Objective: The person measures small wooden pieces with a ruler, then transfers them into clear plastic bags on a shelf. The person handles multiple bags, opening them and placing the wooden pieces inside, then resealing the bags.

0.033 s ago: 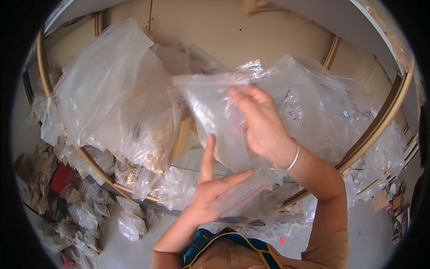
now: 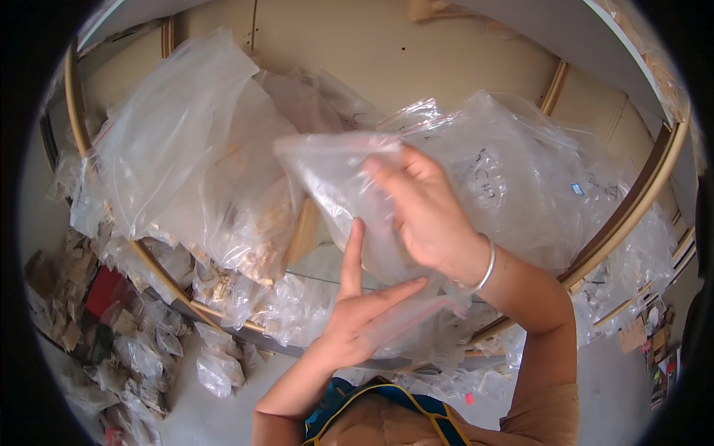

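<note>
My right hand (image 2: 424, 208) pinches the upper right of a clear zip bag (image 2: 335, 167), holding it up in front of me. The bag hangs slanted, with its pale zip strip along the top. My left hand (image 2: 361, 308) is just below, index finger upright against the bag's lower part and another finger stretched to the right. Its remaining fingers are folded out of sight. A second clear zip bag (image 2: 405, 320), with a reddish strip, comes out from beneath the left hand and seems gripped in it.
Large clear plastic bags stand behind: one (image 2: 178, 141) at left with pale pieces inside, another (image 2: 513, 178) at right with dark handwriting. A curved wooden rim (image 2: 639, 201) runs around the glass-topped surface. More filled bags (image 2: 219, 372) lie on the floor at lower left.
My right hand and the raised zip bag have shifted slightly left and down. The left hand has moved a little to the right, and the lower bag's red strip has blurred.
</note>
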Motion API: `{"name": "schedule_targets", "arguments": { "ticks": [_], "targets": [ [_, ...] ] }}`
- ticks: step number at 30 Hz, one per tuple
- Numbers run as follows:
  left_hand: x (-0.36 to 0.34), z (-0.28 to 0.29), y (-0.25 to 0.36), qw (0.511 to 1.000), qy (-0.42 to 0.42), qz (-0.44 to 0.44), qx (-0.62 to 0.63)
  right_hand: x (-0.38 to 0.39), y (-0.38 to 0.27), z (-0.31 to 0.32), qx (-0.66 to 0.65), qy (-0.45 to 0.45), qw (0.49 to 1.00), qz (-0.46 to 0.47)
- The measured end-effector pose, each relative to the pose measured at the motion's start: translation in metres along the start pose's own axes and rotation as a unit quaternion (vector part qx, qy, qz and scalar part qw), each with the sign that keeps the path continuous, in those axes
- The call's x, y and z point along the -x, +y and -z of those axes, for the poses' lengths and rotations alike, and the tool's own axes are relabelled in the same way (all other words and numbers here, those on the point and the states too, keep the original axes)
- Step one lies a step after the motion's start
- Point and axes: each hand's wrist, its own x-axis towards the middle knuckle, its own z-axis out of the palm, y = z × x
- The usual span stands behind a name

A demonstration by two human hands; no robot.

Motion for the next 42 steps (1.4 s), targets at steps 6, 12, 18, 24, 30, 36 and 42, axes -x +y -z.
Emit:
{"name": "schedule_targets", "arguments": {
  "ticks": [6, 12, 18, 24, 30, 36, 42],
  "targets": [
    [0.035, 0.021, -0.025, 0.967, 0.093, 0.23, 0.058, 0.023, -0.007, -0.028, 0.006, -0.269, 0.963, -0.011],
    [0.059, 0.066, -0.061, 0.886, 0.28, 0.133, 0.345, -0.017, -0.024, 0.029, 0.316, -0.157, 0.918, 0.179],
    [0.072, 0.083, -0.07, 0.869, 0.259, 0.096, 0.411, -0.011, -0.017, 0.088, 0.864, -0.166, 0.476, 0.015],
    [0.078, 0.089, -0.064, 0.877, 0.288, 0.076, 0.377, 0.014, -0.01, 0.11, 0.834, -0.124, 0.534, 0.061],
    [0.079, 0.091, -0.064, 0.873, 0.277, 0.064, 0.395, -0.014, -0.032, 0.104, 0.828, -0.195, 0.526, -0.021],
    [0.077, 0.083, -0.068, 0.881, 0.284, 0.08, 0.369, -0.12, -0.063, 0.085, 0.831, -0.048, 0.549, 0.07],
    [0.081, 0.084, -0.065, 0.881, 0.285, 0.099, 0.365, -0.173, -0.043, 0.097, 0.87, 0.014, 0.484, 0.098]
  ]
}}
